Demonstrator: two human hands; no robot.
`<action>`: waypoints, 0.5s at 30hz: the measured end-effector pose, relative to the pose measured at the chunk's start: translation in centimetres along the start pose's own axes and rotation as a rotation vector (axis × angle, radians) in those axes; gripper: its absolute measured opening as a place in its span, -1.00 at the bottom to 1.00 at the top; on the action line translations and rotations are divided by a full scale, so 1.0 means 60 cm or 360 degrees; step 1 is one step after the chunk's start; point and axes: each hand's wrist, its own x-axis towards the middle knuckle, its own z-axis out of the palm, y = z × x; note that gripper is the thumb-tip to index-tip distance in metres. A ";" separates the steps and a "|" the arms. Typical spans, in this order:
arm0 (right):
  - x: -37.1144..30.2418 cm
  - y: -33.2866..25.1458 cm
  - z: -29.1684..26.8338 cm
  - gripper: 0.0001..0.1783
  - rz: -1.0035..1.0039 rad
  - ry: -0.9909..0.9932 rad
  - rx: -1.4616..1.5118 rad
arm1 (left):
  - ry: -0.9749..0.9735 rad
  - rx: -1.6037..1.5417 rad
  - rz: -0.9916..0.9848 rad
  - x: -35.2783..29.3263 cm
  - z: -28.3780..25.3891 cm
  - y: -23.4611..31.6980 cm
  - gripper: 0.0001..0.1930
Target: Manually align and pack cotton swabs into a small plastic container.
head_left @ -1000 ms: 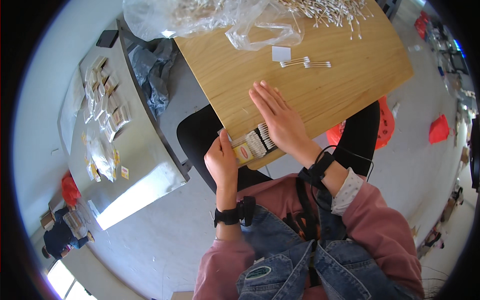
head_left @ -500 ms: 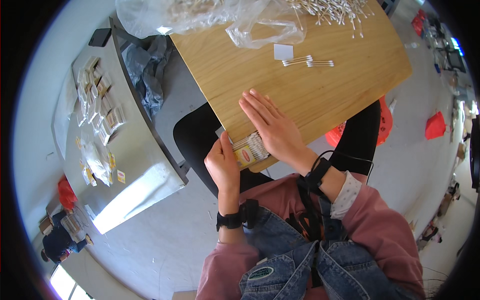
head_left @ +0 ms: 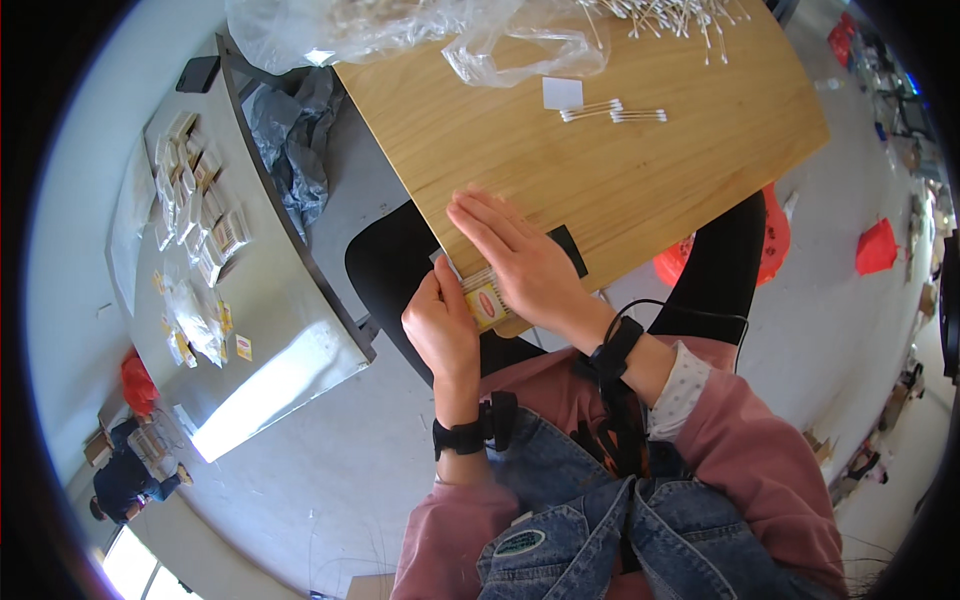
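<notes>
1. Swab pack (head_left: 486, 304) sits at the near left corner of the wooden table (head_left: 680, 160), right by the edge; bare wood spreads beyond and to the right.
2. Left hand (head_left: 442, 325): fingers curled, thumb up, gripping the pack's left end.
3. Right hand (head_left: 530, 268): flat, fingers straight and together, slanted over the pack's right part; can't tell if it presses.
4. Pack: yellow label with red oval, row of white swabs partly hidden by the right hand. Black strip (head_left: 568, 250) just right of that hand.
5. Farther up the table: white card (head_left: 562, 93), a few loose swabs (head_left: 638, 116), clear plastic bag (head_left: 520, 55), swab heap (head_left: 690, 14).
6. Left: grey side table (head_left: 285, 335) with finished-looking packs (head_left: 200, 205); red bag (head_left: 876, 248) on floor, right.
</notes>
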 end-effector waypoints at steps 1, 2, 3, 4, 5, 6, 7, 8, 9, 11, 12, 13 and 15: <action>0.002 -0.010 0.001 -0.38 0.0005 0.0001 0.0103 | -0.0006 0.0009 0.0003 0.002 -0.001 0.001 -0.55; 0.004 -0.016 0.002 -0.39 0.0009 0.0002 0.0206 | -0.0005 0.0013 0.0007 0.002 0.000 -0.002 -0.55; 0.004 -0.016 0.005 -0.39 0.0007 0.0006 0.0209 | 0.0008 -0.0006 0.0009 0.002 0.002 -0.009 -0.55; 0.004 -0.015 0.009 -0.42 0.0102 0.0058 0.0444 | 0.0022 -0.0024 0.0012 0.003 0.001 -0.010 -0.56; 0.003 -0.014 0.013 -0.44 0.0196 0.0109 0.0679 | 0.0026 -0.0020 0.0015 0.003 -0.002 -0.011 -0.56; 0.001 -0.009 0.011 -0.44 0.0192 0.0110 0.0686 | -0.0035 -0.0024 -0.0025 0.002 -0.008 -0.011 -0.59; -0.003 -0.001 0.002 -0.47 0.0278 0.0223 0.0854 | -0.0099 -0.0029 -0.0069 0.000 -0.012 -0.013 -0.62; -0.006 0.005 -0.003 -0.49 0.0365 0.0334 0.1021 | -0.0096 -0.0025 -0.0073 -0.001 -0.016 -0.017 -0.62; -0.009 0.009 -0.006 -0.48 0.0454 0.0375 0.1292 | -0.0152 -0.0261 -0.0072 -0.001 -0.021 -0.023 -0.67; -0.016 0.006 -0.009 -0.47 0.0458 0.0386 0.1387 | -0.0292 -0.0565 -0.0053 0.000 -0.039 -0.043 -0.73; -0.020 0.004 -0.008 -0.46 0.0461 0.0399 0.1474 | -0.0289 -0.0557 -0.0057 -0.006 -0.050 -0.051 -0.73; -0.024 0.003 -0.009 -0.46 0.0465 0.0399 0.1478 | -0.0364 -0.0546 -0.0239 -0.010 -0.063 -0.044 -0.72; -0.031 0.002 -0.009 -0.43 0.0438 0.0386 0.1516 | -0.0432 -0.0646 -0.0496 -0.026 -0.073 -0.049 -0.71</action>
